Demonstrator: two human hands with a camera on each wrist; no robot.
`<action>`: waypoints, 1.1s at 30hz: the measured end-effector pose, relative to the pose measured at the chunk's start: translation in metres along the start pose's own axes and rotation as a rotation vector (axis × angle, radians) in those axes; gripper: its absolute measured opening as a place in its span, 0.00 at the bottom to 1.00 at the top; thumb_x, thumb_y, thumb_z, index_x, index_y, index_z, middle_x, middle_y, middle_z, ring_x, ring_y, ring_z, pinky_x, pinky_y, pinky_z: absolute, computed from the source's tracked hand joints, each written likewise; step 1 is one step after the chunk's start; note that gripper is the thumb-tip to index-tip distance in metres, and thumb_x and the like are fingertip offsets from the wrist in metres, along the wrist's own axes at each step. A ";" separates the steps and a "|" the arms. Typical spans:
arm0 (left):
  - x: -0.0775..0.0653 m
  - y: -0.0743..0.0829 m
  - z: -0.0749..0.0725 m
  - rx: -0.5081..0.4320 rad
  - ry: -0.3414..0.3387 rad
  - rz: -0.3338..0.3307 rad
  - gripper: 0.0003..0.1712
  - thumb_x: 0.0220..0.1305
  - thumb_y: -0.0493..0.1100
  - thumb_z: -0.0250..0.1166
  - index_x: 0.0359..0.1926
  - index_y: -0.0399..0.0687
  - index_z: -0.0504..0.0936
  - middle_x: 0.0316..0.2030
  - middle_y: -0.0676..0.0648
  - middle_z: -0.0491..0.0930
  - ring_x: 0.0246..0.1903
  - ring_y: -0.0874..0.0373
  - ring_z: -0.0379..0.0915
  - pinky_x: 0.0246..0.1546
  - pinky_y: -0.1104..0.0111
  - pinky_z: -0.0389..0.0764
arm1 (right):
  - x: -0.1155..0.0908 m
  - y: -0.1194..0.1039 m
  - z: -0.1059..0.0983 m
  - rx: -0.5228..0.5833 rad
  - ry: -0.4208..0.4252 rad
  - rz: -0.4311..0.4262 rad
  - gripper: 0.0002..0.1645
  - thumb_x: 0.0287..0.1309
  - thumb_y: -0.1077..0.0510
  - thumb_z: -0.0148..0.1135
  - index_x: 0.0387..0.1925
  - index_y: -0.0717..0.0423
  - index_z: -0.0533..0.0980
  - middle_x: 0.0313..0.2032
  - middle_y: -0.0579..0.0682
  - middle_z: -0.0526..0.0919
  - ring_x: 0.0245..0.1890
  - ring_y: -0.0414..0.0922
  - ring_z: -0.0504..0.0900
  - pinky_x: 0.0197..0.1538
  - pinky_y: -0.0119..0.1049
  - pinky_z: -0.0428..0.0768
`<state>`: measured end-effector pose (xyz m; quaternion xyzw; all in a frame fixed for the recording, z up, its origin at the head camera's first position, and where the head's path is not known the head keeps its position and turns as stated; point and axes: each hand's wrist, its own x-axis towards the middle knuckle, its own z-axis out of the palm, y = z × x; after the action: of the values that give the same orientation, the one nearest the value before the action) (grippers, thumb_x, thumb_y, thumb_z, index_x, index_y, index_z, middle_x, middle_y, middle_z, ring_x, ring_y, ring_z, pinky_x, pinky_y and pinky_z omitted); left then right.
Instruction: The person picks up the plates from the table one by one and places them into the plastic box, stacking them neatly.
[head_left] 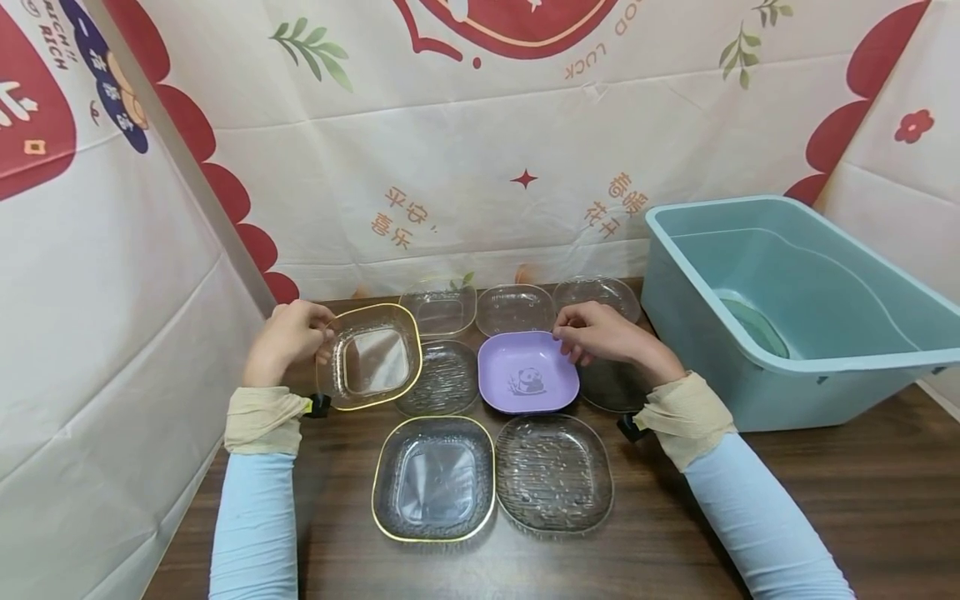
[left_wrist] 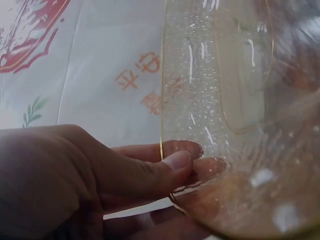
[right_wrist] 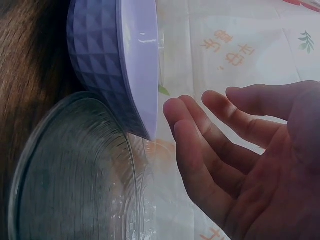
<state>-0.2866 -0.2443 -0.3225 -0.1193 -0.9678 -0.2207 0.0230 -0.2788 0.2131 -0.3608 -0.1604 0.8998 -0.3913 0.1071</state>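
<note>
My left hand (head_left: 294,340) pinches the left edge of a clear square dish with a gold rim (head_left: 375,362). That dish is tilted; in the left wrist view the thumb lies on one side of its wall and the fingers show through it. A purple square dish (head_left: 528,371) with a panda print sits mid-table. Beside its upper right edge is my right hand (head_left: 603,333). The right wrist view shows those fingers loosely bent, apart from the purple dish (right_wrist: 102,45), holding nothing. Near them stands a clear ribbed dish (right_wrist: 75,175).
A second gold-rimmed dish (head_left: 433,479) and a clear ribbed dish (head_left: 555,475) stand in front. More clear dishes (head_left: 515,310) line the back by the printed cloth (head_left: 465,192). At right stands a large blue-green tub (head_left: 735,383) with a greenish clear piece (head_left: 753,327) inside.
</note>
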 end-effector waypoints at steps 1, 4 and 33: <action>0.001 0.002 0.001 0.000 0.007 0.016 0.12 0.66 0.31 0.60 0.47 0.35 0.87 0.21 0.46 0.87 0.18 0.59 0.84 0.44 0.55 0.85 | 0.000 0.000 0.000 0.001 -0.001 0.001 0.13 0.74 0.58 0.56 0.45 0.67 0.79 0.34 0.60 0.87 0.28 0.47 0.88 0.30 0.39 0.88; 0.004 0.009 0.005 0.018 0.038 0.073 0.11 0.65 0.31 0.62 0.45 0.35 0.88 0.24 0.44 0.88 0.22 0.55 0.86 0.49 0.48 0.84 | -0.001 -0.001 0.000 0.000 -0.003 -0.001 0.13 0.74 0.59 0.56 0.45 0.68 0.79 0.34 0.60 0.87 0.28 0.46 0.87 0.30 0.40 0.88; 0.018 0.079 0.058 -0.097 -0.014 0.152 0.09 0.65 0.33 0.61 0.34 0.43 0.89 0.20 0.53 0.86 0.20 0.63 0.81 0.34 0.65 0.83 | 0.003 -0.004 0.012 0.106 -0.002 -0.026 0.28 0.77 0.51 0.55 0.68 0.60 0.61 0.38 0.68 0.86 0.29 0.56 0.90 0.30 0.49 0.91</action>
<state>-0.2842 -0.1462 -0.3393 -0.1951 -0.9442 -0.2639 0.0274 -0.2768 0.2014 -0.3660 -0.1662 0.8755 -0.4398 0.1112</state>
